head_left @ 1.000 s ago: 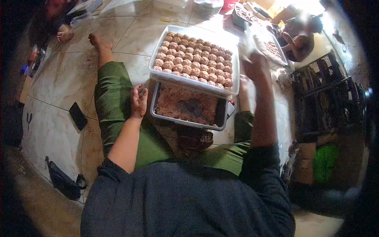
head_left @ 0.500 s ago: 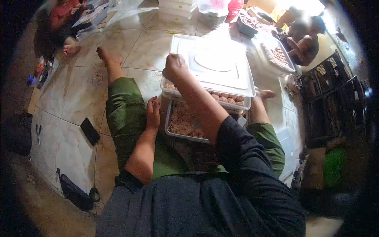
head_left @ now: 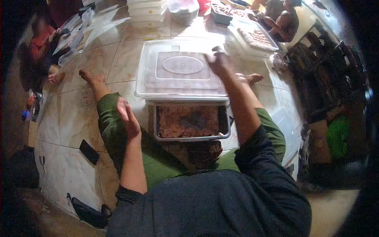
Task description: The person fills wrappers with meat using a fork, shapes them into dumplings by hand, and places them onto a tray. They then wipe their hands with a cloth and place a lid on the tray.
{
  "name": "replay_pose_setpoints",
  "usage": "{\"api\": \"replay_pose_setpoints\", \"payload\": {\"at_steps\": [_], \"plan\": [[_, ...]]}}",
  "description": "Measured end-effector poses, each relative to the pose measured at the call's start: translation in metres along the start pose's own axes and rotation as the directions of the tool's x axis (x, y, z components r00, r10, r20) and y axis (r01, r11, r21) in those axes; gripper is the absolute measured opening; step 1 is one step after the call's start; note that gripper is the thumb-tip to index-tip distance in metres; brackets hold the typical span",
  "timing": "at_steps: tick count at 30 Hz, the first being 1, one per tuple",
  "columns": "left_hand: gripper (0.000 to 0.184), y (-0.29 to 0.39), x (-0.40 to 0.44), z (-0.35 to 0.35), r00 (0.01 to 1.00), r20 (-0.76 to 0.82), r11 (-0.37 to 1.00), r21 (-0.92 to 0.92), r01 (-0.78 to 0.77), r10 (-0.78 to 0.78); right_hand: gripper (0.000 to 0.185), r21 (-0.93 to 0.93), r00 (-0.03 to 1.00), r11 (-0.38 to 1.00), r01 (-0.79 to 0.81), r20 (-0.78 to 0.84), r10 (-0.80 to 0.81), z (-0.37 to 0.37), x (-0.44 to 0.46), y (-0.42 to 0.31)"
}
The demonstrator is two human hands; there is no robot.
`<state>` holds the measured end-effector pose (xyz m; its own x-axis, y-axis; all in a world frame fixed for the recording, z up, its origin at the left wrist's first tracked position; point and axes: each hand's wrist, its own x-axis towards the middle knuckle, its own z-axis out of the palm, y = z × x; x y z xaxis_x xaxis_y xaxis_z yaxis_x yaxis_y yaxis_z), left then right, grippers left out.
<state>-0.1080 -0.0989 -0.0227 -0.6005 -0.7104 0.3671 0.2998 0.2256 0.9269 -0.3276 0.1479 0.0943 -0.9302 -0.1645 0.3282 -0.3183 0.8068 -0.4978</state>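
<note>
A clear plastic lid [head_left: 182,81] with an oval panel covers a translucent container in front of me. My right hand [head_left: 222,64] is by the lid's far right corner, smeared by motion, thumb apart from the fingers and nothing held. Whether it touches the lid I cannot tell. My left hand [head_left: 128,118] is raised left of the container, open, fingers stretched upward, holding nothing. Nearer to me, a grey-rimmed tray [head_left: 189,138] holds a brownish-pink minced mass [head_left: 173,120] with a dark hollow in its middle.
A tray of round pieces [head_left: 258,37] lies at the far right beside a seated person [head_left: 281,21]. Another person [head_left: 41,41] sits far left. Stacked translucent boxes [head_left: 147,14] stand at the back. A black phone [head_left: 89,152] and dark pouch [head_left: 85,211] lie left; dark crates [head_left: 316,83] stand right.
My right hand has moved from the lid's left side to its right, its fist opening. My left hand has risen. The lidded container sits farther left in view, and its front row of balls no longer shows.
</note>
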Motion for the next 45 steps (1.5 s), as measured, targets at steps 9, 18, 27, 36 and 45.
{"api": "replay_pose_setpoints", "payload": {"at_steps": [9, 18, 27, 36, 45], "plan": [[0.053, -0.052, 0.093, 0.047, 0.927, 0.319, 0.662, 0.741, -0.114, -0.198, 0.041, -0.408, 0.905, 0.908, -0.098, 0.343, 0.252, -0.031, -0.025, 0.075], [0.042, -0.086, 0.113, 0.034, 0.908, 0.354, 0.878, 0.479, 0.029, -0.223, 0.045, 0.196, 0.974, 0.954, -0.227, 0.021, 0.227, 0.018, -0.019, 0.118], [0.044, -0.047, 0.076, 0.045, 0.913, 0.364, 0.811, 0.581, -0.066, -0.187, 0.043, 0.473, 0.949, 0.826, -0.308, 0.084, 0.305, -0.006, -0.046, 0.110], [0.037, -0.091, 0.102, 0.020, 0.882, 0.471, 0.820, 0.514, -0.250, -0.027, 0.036, 0.402, 0.945, 0.871, -0.282, -0.038, 0.324, 0.019, -0.067, 0.133], [0.034, -0.050, 0.081, 0.049, 0.926, 0.323, 0.800, 0.599, -0.039, -0.197, 0.032, 0.473, 0.928, 0.802, -0.365, 0.116, 0.354, 0.007, -0.062, 0.121]]}}
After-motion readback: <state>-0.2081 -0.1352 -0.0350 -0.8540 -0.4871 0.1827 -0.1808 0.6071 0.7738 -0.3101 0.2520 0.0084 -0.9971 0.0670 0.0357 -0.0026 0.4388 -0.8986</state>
